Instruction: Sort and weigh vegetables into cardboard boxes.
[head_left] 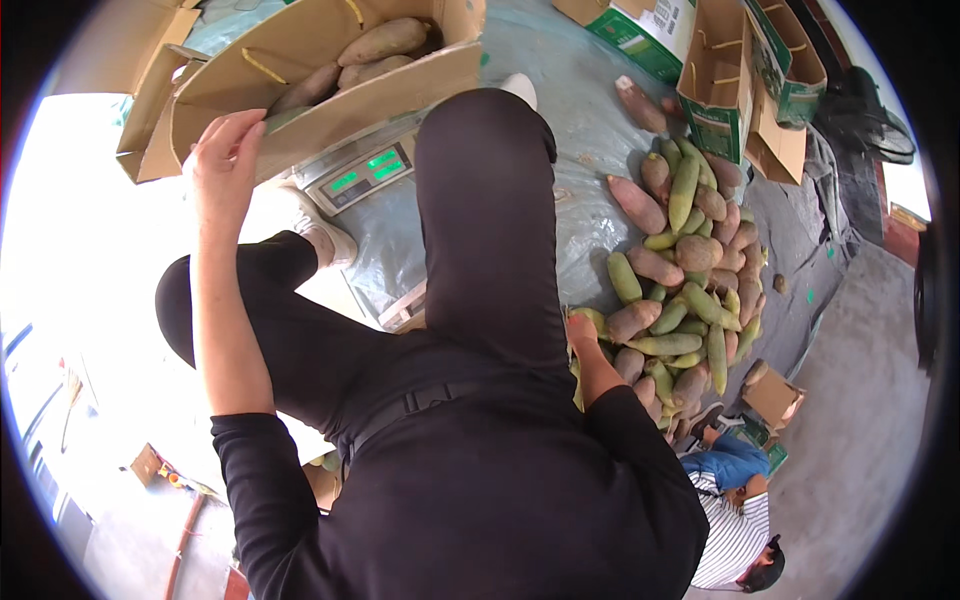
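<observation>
At the upper left, my left hand point(222, 165) is at the near left corner of an open cardboard box point(390, 95). Its fingers bend over the rim, with the thumb against the outer wall. Inside lie several brownish-pink sweet potatoes point(383, 41), and something green shows near my fingertips. The box stands on a digital scale point(362, 175) with lit green displays. My right hand point(580, 328) reaches down beside my right thigh, at the left edge of a heap of sweet potatoes point(633, 321) and long green radish-like vegetables point(685, 192). Its fingers are mostly hidden.
Open green-and-brown boxes point(717, 85) stand at the upper right. Plastic sheeting point(540, 40) covers the floor under the heap. A person in a striped shirt point(735, 535) sits at the lower right, near a small cardboard box point(773, 394).
</observation>
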